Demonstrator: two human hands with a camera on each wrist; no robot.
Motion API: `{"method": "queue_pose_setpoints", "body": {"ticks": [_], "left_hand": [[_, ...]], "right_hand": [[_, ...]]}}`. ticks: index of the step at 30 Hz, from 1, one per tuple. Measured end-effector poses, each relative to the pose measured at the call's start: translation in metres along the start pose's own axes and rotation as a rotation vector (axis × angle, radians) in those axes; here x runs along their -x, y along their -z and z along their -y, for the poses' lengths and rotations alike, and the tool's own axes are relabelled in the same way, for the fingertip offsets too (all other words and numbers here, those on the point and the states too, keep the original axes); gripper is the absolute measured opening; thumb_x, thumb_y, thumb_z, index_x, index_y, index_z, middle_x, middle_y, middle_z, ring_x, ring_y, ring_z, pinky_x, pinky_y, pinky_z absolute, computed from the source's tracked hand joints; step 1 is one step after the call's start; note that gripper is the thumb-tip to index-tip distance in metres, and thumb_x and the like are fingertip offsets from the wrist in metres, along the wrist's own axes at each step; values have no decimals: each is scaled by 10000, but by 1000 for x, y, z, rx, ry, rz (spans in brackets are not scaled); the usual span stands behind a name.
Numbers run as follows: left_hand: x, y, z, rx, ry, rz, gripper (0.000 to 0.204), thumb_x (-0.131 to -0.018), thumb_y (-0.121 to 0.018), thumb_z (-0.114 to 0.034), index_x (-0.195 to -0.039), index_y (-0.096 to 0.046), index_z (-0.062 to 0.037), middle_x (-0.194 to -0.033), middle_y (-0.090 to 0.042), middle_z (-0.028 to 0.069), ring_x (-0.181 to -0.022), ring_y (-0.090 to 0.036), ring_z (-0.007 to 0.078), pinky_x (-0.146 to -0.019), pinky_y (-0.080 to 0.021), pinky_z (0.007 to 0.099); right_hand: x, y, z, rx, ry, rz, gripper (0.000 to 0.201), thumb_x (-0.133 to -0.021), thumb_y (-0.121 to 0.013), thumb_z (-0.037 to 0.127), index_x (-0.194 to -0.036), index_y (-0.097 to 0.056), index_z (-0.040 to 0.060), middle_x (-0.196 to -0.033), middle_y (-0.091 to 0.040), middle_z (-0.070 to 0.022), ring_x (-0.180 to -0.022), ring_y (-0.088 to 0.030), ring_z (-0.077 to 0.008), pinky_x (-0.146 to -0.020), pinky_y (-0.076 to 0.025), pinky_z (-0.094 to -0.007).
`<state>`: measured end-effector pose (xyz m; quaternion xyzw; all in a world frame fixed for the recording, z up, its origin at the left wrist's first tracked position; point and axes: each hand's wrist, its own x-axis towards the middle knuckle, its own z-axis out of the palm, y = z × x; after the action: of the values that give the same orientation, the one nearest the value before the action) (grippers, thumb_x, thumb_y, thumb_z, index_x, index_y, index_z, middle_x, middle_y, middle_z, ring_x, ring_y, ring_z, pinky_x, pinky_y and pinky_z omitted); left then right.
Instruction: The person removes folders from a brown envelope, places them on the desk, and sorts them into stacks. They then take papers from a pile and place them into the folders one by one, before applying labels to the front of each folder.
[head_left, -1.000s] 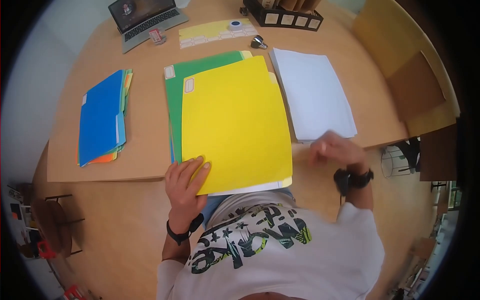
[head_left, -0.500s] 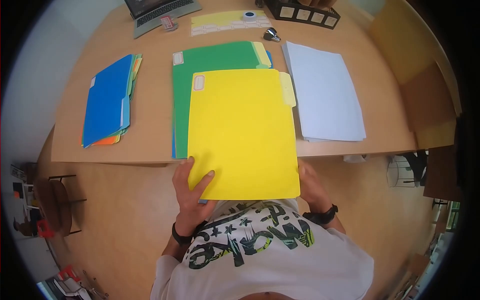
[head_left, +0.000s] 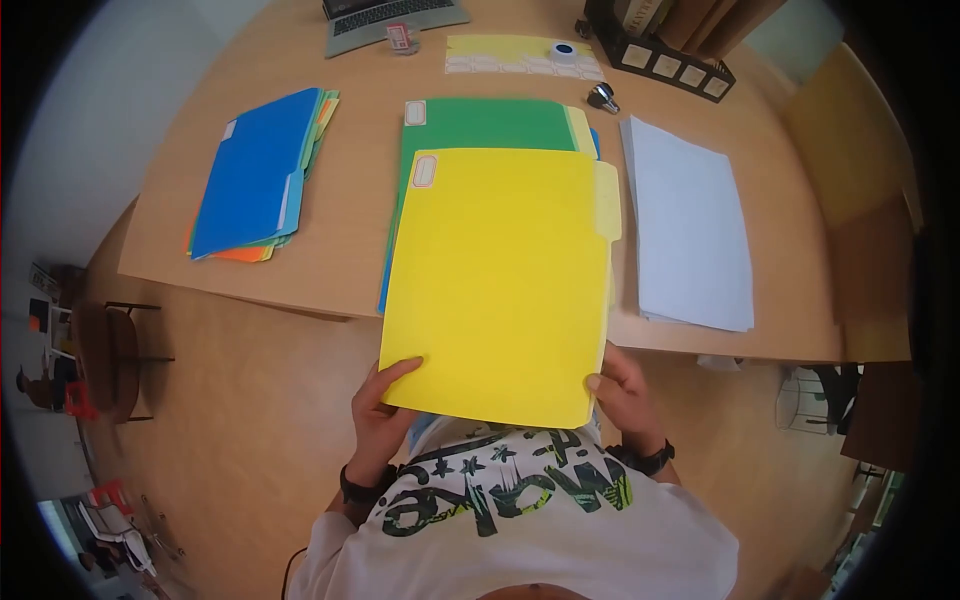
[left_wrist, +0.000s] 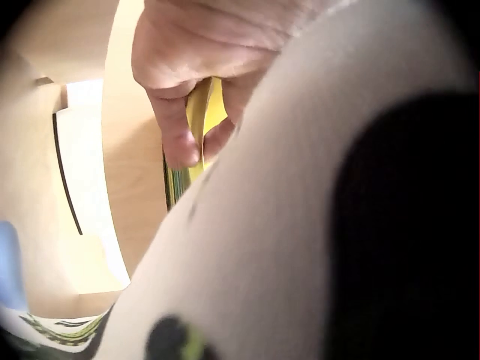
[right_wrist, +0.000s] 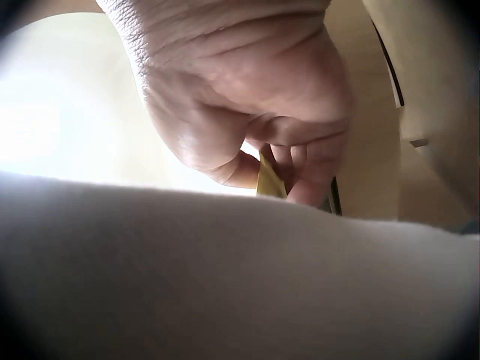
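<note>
A yellow folder [head_left: 500, 290] with a small label at its upper left is held by both hands at its lower corners, overlapping a green folder [head_left: 490, 124] on the table. My left hand [head_left: 382, 410] pinches the lower left side, thumb on top and the other fingers underneath. At the lower right edge my right hand [head_left: 627, 398] grips with the thumb over the border. In the left wrist view the left hand [left_wrist: 206, 67] has the yellow folder [left_wrist: 214, 109] between thumb and fingers; in the right wrist view the right hand [right_wrist: 247, 97] pinches its edge [right_wrist: 268, 180].
Blue folders over green and orange ones [head_left: 255, 170] lie at the left. A white paper stack [head_left: 690, 235] lies at the right. Farther back are a laptop [head_left: 395, 22], a yellow label sheet [head_left: 490, 54], a round white object [head_left: 562, 52], a black metallic object [head_left: 603, 97] and a black organizer [head_left: 668, 66].
The right hand has come from beside the white stack to the yellow folder's right edge. The yellow folder has slid toward the body, uncovering more of the green one, and the view has shifted.
</note>
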<state>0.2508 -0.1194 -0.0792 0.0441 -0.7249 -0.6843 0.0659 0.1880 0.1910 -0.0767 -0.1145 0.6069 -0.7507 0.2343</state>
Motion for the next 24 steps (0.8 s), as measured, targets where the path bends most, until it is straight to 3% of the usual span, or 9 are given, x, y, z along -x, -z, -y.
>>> {"method": "queue_pose_setpoints", "body": {"ticks": [2,6,10,11,14,16,19,24], "left_hand": [[2,10,3,49,10,-1,357,-793,-664,58,-1141,-647,-17,-1225,-554,143,-1113,-588,241,-933,-478,319],[-6,31,-1,-9,-176,-81,269,-781,-658,78,-1033,-691,-12,-1094,-627,121,-1017,-621,210,-854,-490,289],[-25,53,1,-32,-303,-248,244,-751,-617,116,-936,-709,-13,-953,-662,99,-911,-635,193,-798,-485,271],[-32,65,2,-34,-336,-304,250,-746,-598,124,-927,-708,-9,-943,-661,95,-909,-633,194,-801,-484,270],[-65,117,0,61,-441,-433,295,-741,-507,137,-938,-690,16,-951,-651,89,-897,-630,200,-811,-483,268],[-94,159,-14,264,-476,-432,313,-764,-472,116,-1003,-661,43,-1000,-638,97,-917,-623,210,-821,-490,285],[-136,239,-26,238,-384,-395,319,-788,-464,104,-1061,-626,68,-1059,-618,127,-956,-616,219,-859,-506,310],[-181,309,-33,240,-136,-240,277,-810,-489,98,-1055,-619,75,-1053,-616,137,-960,-618,221,-862,-521,316]], "right_hand": [[-3,-6,6,32,67,7,482,-930,-481,44,-1401,-393,-12,-1338,-515,-103,-1244,-466,-183,-1041,-354,-331],[-27,-23,16,82,167,44,476,-947,-447,32,-1413,-362,-9,-1352,-499,-119,-1256,-458,-184,-1049,-339,-325],[-59,-51,32,45,157,41,511,-976,-462,93,-1445,-283,0,-1217,-587,-124,-1039,-579,-131,-866,-454,-256],[-66,-58,34,25,177,32,533,-982,-485,127,-1451,-263,6,-1133,-619,-127,-880,-609,-111,-734,-491,-233],[-87,-70,47,44,180,81,548,-977,-507,139,-1453,-264,17,-1105,-620,-135,-834,-618,-129,-694,-513,-247],[-95,-74,45,75,247,42,513,-976,-518,154,-1431,-321,20,-1063,-627,-123,-807,-622,-139,-712,-525,-261],[-103,-70,37,194,341,-21,450,-974,-528,153,-1381,-403,7,-1018,-635,-107,-809,-622,-137,-728,-532,-269],[-108,-64,21,256,344,-89,369,-966,-548,143,-1301,-502,-2,-943,-641,-83,-825,-622,-134,-734,-539,-277]]}}
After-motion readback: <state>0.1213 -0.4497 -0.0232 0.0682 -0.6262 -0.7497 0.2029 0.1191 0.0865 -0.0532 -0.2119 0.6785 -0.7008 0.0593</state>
